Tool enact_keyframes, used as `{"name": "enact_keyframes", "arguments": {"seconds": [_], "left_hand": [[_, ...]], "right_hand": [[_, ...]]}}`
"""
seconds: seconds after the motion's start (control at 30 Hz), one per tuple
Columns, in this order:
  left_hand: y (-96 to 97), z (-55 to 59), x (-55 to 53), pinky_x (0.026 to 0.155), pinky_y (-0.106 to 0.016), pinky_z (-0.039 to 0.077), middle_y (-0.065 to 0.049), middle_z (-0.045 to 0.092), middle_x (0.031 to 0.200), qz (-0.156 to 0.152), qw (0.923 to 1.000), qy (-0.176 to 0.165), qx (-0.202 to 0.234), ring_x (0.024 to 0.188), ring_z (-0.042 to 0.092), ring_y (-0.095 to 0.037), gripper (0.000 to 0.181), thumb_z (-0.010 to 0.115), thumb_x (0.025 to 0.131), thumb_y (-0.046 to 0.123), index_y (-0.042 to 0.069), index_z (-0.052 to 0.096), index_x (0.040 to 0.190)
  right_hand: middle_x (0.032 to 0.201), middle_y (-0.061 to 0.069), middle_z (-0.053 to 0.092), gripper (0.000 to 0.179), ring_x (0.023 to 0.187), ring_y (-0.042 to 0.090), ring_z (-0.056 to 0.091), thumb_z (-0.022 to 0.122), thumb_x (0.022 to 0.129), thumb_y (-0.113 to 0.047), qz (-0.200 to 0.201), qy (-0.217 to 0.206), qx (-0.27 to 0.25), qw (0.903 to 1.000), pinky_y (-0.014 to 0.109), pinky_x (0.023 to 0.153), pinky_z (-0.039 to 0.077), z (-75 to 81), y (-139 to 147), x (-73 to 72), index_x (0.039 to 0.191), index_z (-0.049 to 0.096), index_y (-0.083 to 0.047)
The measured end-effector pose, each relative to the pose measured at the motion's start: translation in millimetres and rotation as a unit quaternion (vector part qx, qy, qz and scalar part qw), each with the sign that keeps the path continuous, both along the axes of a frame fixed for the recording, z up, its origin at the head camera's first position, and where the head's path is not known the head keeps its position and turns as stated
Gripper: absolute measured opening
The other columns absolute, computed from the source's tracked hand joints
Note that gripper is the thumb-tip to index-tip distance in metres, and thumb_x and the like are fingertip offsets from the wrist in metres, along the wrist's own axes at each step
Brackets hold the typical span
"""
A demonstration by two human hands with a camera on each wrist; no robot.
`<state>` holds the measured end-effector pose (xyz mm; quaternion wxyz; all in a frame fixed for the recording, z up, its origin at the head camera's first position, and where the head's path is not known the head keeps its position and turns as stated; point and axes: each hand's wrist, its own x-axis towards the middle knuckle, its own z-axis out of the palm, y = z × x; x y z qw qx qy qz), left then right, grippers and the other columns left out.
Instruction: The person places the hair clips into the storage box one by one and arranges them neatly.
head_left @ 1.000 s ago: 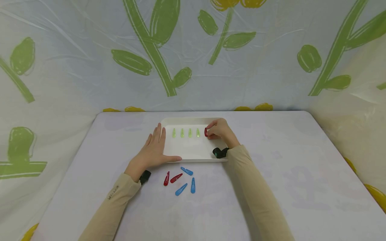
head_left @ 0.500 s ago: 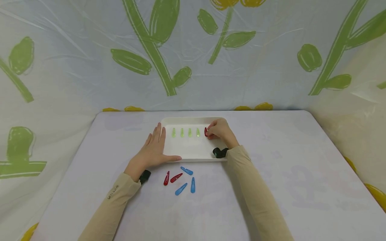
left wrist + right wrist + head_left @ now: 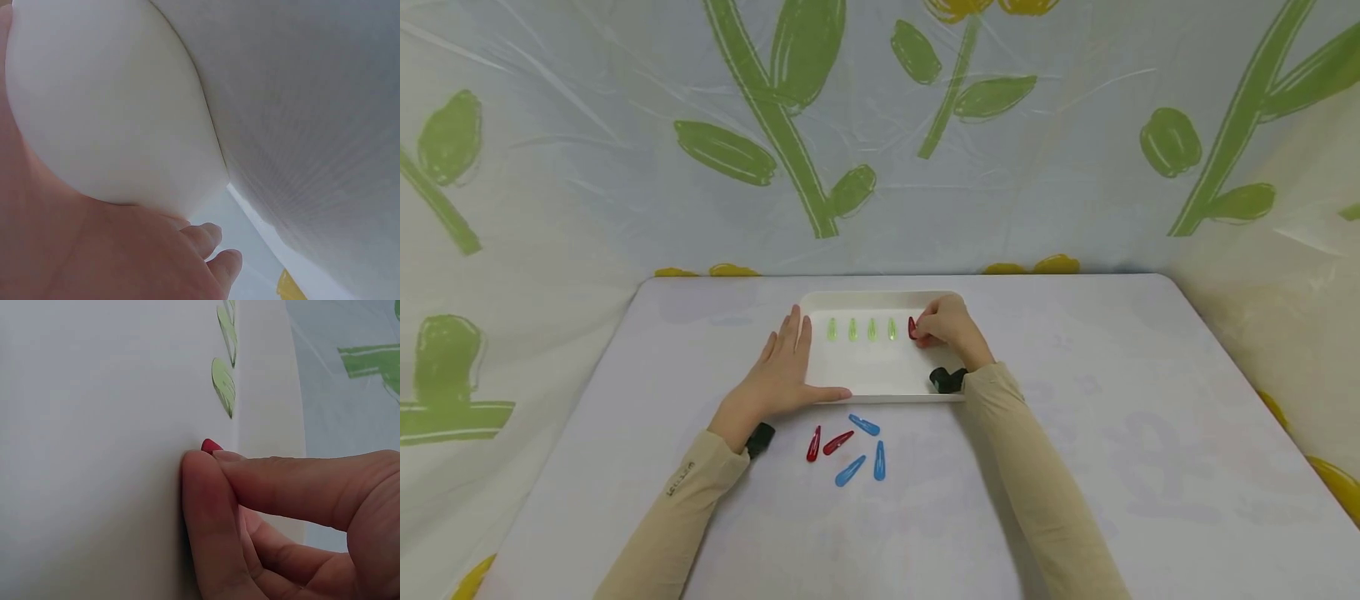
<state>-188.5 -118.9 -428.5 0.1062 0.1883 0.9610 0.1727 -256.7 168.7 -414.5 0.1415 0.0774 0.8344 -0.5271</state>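
Note:
A white tray [image 3: 880, 375] lies on the table with a row of several light green hair clips [image 3: 872, 330] near its far wall. At the right end of that row my right hand [image 3: 951, 327] pinches a red hair clip [image 3: 912, 327] between thumb and forefinger. In the right wrist view only a tip of the red clip [image 3: 211, 445] shows past the fingertips, just beyond the last green clip [image 3: 223, 389]. My left hand [image 3: 778, 371] rests with straight, spread fingers along the tray's left side, thumb on the front rim. The left wrist view shows its palm against the tray's outer wall [image 3: 112, 112].
In front of the tray, two red hair clips [image 3: 838, 442] and three blue hair clips [image 3: 880, 461] lie loose on the white table [image 3: 1075, 467]. A curtain [image 3: 1037, 183] with printed green leaves hangs behind the table's far edge.
The red clip has shifted very slightly at the end of the row, still between my right fingers. My left hand keeps its place on the tray.

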Motion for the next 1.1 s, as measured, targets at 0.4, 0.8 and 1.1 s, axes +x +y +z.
{"name": "enact_keyframes", "arguments": {"seconds": [0.4,0.8,1.1], "left_hand": [[1.7,5.6,2.1,0.12,-0.054,0.003,-0.017,-0.021,0.162,0.0,1.0,-0.007,0.005,0.15,-0.012,-0.033,0.14,0.059,0.07,0.087,-0.003,-0.006,0.156],[-0.4,0.0,0.4,0.12,-0.054,0.003,-0.016,-0.022,0.162,0.003,1.0,0.002,0.0,0.15,-0.013,-0.032,0.141,0.057,0.069,0.089,-0.002,-0.006,0.156],[-0.3,0.6,0.8,0.12,-0.054,0.002,-0.016,-0.022,0.162,0.002,1.0,0.003,0.002,0.151,-0.012,-0.032,0.141,0.057,0.069,0.089,-0.002,-0.006,0.156]], "right_hand": [[0.072,0.008,0.068,0.009,0.066,0.016,0.068,0.073,0.082,-0.001,0.053,-0.013,0.09,0.9944,0.027,0.071,0.05,8.8,7,-0.5,0.087,0.066,0.002],[0.089,0.016,0.07,0.021,0.08,0.028,0.074,0.073,0.088,-0.01,0.073,0.002,0.135,0.9882,0.04,0.087,0.053,38.9,12,12.3,0.104,0.065,0.002],[0.087,0.016,0.072,0.018,0.077,0.03,0.072,0.071,0.09,-0.012,0.083,0.077,0.147,0.9827,0.034,0.069,0.054,56.2,6,35.3,0.102,0.066,0.0]]}}
